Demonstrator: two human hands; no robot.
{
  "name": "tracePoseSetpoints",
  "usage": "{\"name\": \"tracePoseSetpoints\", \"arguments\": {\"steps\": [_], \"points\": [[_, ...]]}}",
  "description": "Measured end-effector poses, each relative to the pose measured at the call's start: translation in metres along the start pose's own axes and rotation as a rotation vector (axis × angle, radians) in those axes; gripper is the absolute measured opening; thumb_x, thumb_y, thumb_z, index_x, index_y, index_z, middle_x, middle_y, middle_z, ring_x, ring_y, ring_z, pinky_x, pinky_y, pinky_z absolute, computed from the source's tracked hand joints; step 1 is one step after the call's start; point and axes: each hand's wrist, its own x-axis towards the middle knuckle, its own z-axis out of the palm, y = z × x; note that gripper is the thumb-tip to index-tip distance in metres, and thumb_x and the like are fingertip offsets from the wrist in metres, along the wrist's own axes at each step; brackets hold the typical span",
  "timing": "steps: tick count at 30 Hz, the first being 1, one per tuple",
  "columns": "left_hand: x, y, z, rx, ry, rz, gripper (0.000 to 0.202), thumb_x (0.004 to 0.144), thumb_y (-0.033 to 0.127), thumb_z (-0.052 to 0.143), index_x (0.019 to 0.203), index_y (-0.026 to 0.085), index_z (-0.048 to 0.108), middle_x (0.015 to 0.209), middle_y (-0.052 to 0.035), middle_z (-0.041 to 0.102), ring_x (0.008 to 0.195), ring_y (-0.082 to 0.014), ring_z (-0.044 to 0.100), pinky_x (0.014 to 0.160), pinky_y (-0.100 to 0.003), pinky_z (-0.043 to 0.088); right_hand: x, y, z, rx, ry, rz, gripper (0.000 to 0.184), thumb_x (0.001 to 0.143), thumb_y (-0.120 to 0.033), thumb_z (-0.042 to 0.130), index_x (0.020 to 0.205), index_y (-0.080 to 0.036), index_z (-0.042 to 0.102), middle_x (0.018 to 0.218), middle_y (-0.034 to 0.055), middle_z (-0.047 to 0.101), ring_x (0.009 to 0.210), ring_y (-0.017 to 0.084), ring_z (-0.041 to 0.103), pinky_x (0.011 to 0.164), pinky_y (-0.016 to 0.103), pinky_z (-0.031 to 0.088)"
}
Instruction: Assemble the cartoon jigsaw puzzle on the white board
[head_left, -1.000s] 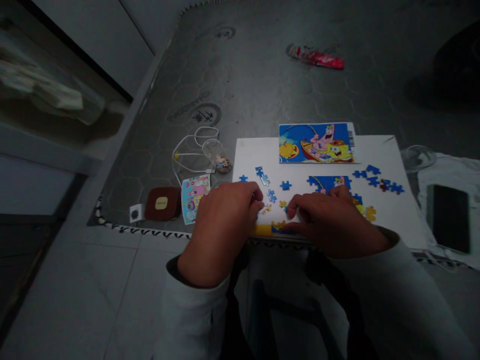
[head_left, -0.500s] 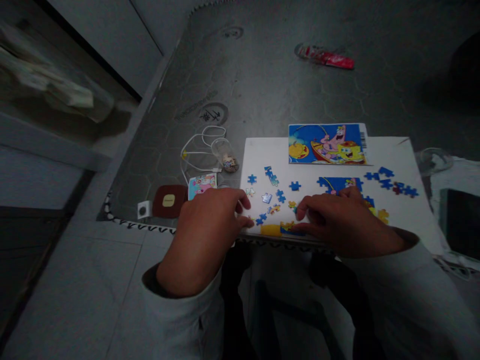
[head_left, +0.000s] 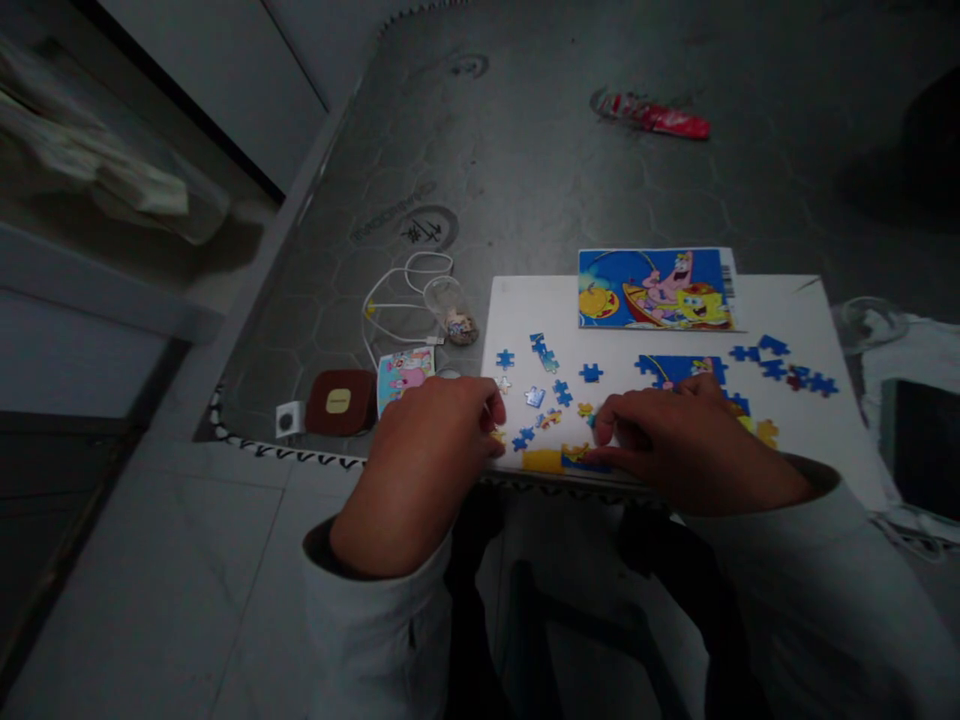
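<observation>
My left hand (head_left: 435,455) is at the left edge of a white board (head_left: 525,300). Its thumb and forefinger close around a small yellowish puzzle piece (head_left: 498,437), mostly hidden by the fingertips. My right hand (head_left: 675,440) hovers low over the board's near side, fingers curled, with the thumb and forefinger apart. Its thumb reaches the edge of a blue-and-yellow puzzle piece (head_left: 576,454), beside a plain yellow piece (head_left: 542,460). Behind that hand lies a partly joined blue puzzle section (head_left: 686,368), partly covered. Several loose pieces, one a blue piece (head_left: 591,373), lie between the hands.
A cartoon picture card (head_left: 656,290) lies at the board's back. More blue pieces (head_left: 772,368) are at its right. Left of the board are a brown case (head_left: 340,402), a white cable (head_left: 390,300) and a clear cup (head_left: 454,315). A dark phone-like device (head_left: 922,445) lies right.
My left hand has shifted slightly right, its thumb and forefinger drawing closer together at the yellowish piece. My right hand has stayed nearly still.
</observation>
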Motion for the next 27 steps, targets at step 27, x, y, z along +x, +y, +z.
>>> {"name": "tracePoseSetpoints", "arguments": {"steps": [27], "points": [[0.009,0.005,-0.001,-0.065,0.262,-0.025,0.01,0.085,0.029,0.07,0.094,0.028,0.074,0.095,0.0024,0.075,0.091,-0.023,0.068,0.074,-0.035,0.045,-0.001,0.003,0.003,-0.029,0.017,-0.044,0.015,0.086,-0.037,0.068,0.078,-0.025,0.064,0.069,-0.0052,0.066,0.066,0.018,0.061,0.084,0.043,0.03]]}}
